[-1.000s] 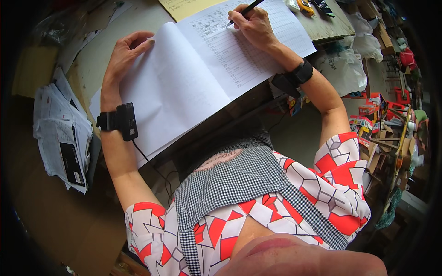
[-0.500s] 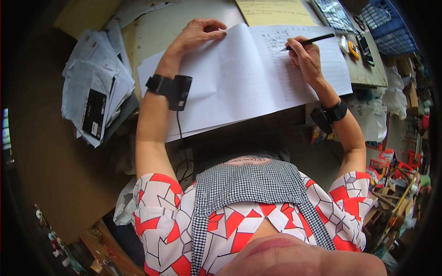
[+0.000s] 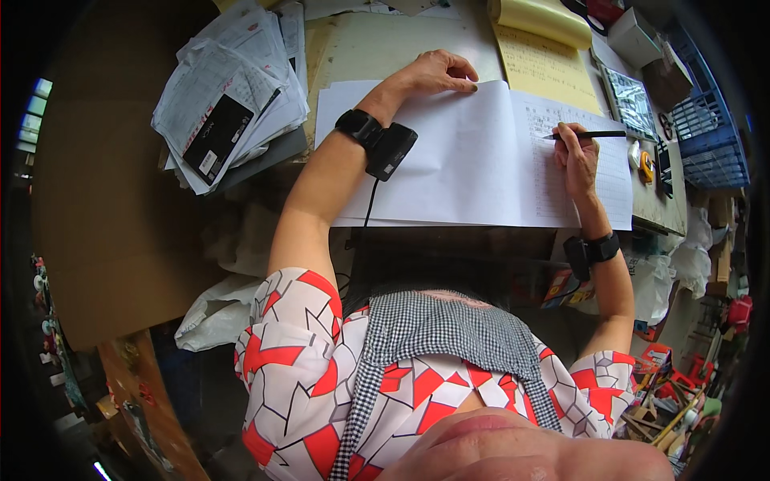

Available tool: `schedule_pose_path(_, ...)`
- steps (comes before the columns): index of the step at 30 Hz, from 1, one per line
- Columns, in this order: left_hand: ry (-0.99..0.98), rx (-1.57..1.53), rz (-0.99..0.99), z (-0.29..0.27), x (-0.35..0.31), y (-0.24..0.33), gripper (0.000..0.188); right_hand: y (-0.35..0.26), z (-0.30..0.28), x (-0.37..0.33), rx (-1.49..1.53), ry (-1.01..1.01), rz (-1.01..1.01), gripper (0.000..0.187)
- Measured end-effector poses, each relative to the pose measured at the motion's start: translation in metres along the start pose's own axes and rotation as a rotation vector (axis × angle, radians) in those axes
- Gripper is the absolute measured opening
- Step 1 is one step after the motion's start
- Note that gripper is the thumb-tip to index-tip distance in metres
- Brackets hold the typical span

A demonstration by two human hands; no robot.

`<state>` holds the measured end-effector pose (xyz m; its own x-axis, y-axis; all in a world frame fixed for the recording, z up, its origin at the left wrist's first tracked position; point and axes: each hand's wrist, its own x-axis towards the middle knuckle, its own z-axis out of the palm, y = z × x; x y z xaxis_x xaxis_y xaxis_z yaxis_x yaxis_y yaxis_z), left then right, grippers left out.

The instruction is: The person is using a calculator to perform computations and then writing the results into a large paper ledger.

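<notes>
Black pen [image 3: 603, 134], clamped in the right hand [image 3: 577, 160], points at the page [image 3: 550, 180] at two o'clock: its left columns bear marks, cells rightward seem blank. Near twelve, the left hand [image 3: 437, 74] touches the leaf [image 3: 437, 160]; whether it pinches, I cannot tell.

Open booklet [image 3: 449, 160] on counter [image 3: 385, 40], at near edge. Left hand [image 3: 437, 74] at far edge of left page; right hand [image 3: 579, 164] on right page, pen [image 3: 605, 134] in fingers. Notepad [image 3: 539, 64] just behind right page. Paper stack [image 3: 261, 100] left of booklet. Tape measure [image 3: 646, 167] right of booklet; basket [image 3: 710, 152] farther right. Box [image 3: 634, 38] far right, behind flat package [image 3: 630, 103]. Plastic bags [image 3: 691, 260] right of counter.
</notes>
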<state>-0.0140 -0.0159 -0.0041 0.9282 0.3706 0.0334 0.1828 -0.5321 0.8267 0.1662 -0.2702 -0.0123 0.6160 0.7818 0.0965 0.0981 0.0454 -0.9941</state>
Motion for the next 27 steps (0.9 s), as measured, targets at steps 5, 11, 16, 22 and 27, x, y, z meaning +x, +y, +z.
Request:
schedule_pose_path(5, 0.006, 0.014, 0.0, 0.001, 0.003, -0.002, 0.027, 0.0, 0.0, 0.001, 0.026, -0.005, 0.01, 0.02)
schedule_pose_path(11, 0.016, 0.028, -0.003, 0.001, 0.002, -0.001, 0.027, 0.002, 0.0, 0.005, 0.05, -0.019, 0.007, 0.02)
schedule_pose_path(16, 0.005, 0.073, -0.008, 0.002, 0.007, -0.011, 0.029, 0.006, 0.005, 0.008, 0.044, -0.02, 0.017, 0.019)
schedule_pose_path(22, 0.017, 0.098, -0.039, 0.002, 0.007, -0.009, 0.031, 0.001, 0.005, 0.008, 0.074, -0.06, -0.003, 0.02)
schedule_pose_path(27, 0.043, 0.165, 0.013, 0.009, 0.015, -0.004, 0.034, 0.007, -0.012, 0.012, 0.285, -0.043, 0.105, 0.019)
